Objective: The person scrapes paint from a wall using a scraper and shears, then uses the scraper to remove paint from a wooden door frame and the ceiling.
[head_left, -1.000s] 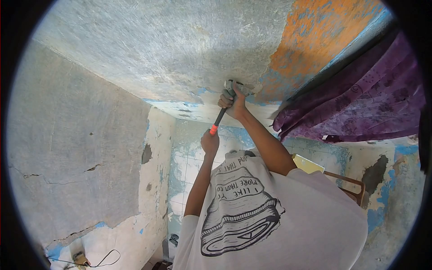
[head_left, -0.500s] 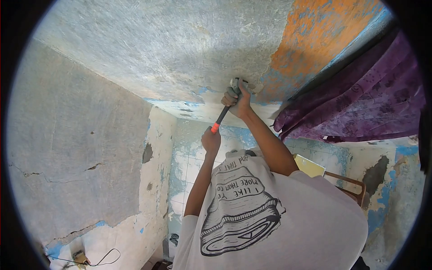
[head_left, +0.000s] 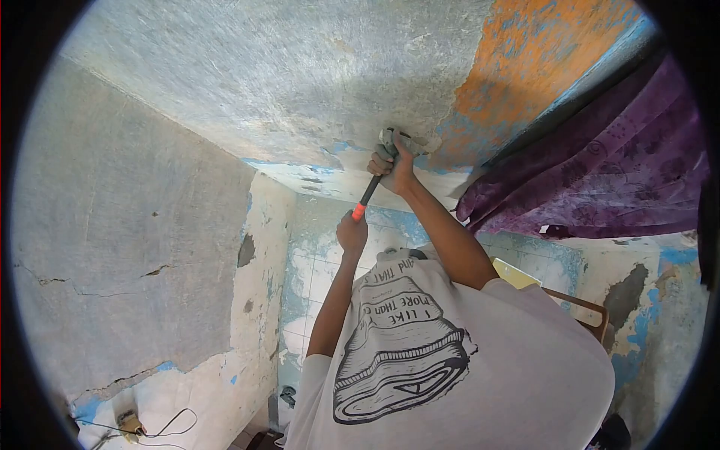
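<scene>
A long-handled scraper (head_left: 370, 192) with a black and red handle runs diagonally up to the wall (head_left: 330, 112). My left hand (head_left: 352, 232) is closed around the red lower end of the handle. Higher up, my right hand (head_left: 391, 168) grips the tool close to its head, fingers wrapped and thumb pointing up. The grey head (head_left: 388, 137) rests at the wall surface, partly covered by my right hand, so its edge is hard to make out. Bare grey plaster surrounds it, with an orange and blue paint patch (head_left: 517, 67) to the right.
A purple patterned curtain (head_left: 600, 169) hangs at the right. The left wall (head_left: 127, 225) has cracks and peeling paint. A yellowed box (head_left: 129, 424) with dark cords is at lower left. A wooden-framed piece (head_left: 592, 307) stands behind my right shoulder, above the tiled floor (head_left: 307, 277).
Both hands keep the same hold on the scraper. My right hand and the tool's head have shifted very slightly left and down along the wall.
</scene>
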Motion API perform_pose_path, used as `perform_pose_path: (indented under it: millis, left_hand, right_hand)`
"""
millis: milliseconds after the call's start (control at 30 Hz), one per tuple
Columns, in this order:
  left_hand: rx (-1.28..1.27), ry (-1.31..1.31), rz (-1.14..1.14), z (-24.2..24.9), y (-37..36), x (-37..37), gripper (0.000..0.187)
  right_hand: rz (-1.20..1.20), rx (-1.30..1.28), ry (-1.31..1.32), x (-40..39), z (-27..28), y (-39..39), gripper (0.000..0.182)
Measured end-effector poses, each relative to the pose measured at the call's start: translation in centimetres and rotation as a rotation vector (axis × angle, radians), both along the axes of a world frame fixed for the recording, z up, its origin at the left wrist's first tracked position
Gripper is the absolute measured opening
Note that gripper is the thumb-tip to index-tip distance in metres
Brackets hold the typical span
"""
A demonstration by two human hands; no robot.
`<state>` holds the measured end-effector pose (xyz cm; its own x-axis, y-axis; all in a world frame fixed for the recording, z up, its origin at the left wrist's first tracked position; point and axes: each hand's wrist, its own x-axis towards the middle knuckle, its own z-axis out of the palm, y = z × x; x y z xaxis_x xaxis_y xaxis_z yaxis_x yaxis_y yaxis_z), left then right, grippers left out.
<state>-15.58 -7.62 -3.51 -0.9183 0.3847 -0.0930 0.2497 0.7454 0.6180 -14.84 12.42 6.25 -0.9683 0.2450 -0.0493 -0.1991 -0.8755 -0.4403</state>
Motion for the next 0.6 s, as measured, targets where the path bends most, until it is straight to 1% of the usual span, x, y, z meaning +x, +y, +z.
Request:
perform_pose_path:
  millis: [100,167,267,367,467,567,600]
  left_hand:
    - [-0.002,-0.009,0.016,0.2,0.2,0.3,0.026]
    - [-0.016,-0.013,0.028,0.6,0.1,0.6,0.026]
    - [-0.028,-0.007,0.022,0.7,-0.3,0.2,0.026]
    - [-0.004,-0.018,0.024,0.8,-0.2,0.3,0.024]
    - [0.027,-0.018,0.029,1.1,0.3,0.1,0.024]
    - [0.034,0.002,-0.038,2.1,0.6,0.3,0.023]
    - [0.072,0.007,-0.070,2.2,0.8,0.3,0.025]
  right_hand:
    - [0.020,-0.038,-0.019,0.0,-0.1,-0.1,0.067]
    - [0.017,-0.077,0.031,0.5,0.1,-0.1,0.066]
    - [-0.015,-0.039,0.027,0.0,-0.3,0.0,0.066]
    - [-0.002,-0.039,-0.011,-0.2,0.0,-0.2,0.066]
    - [-0.006,-0.050,0.007,0.2,0.5,0.0,0.066]
    - [-0.037,-0.019,0.073,1.1,1.8,0.8,0.065]
    - [-0.044,-0.013,0.071,1.5,2.3,0.9,0.065]
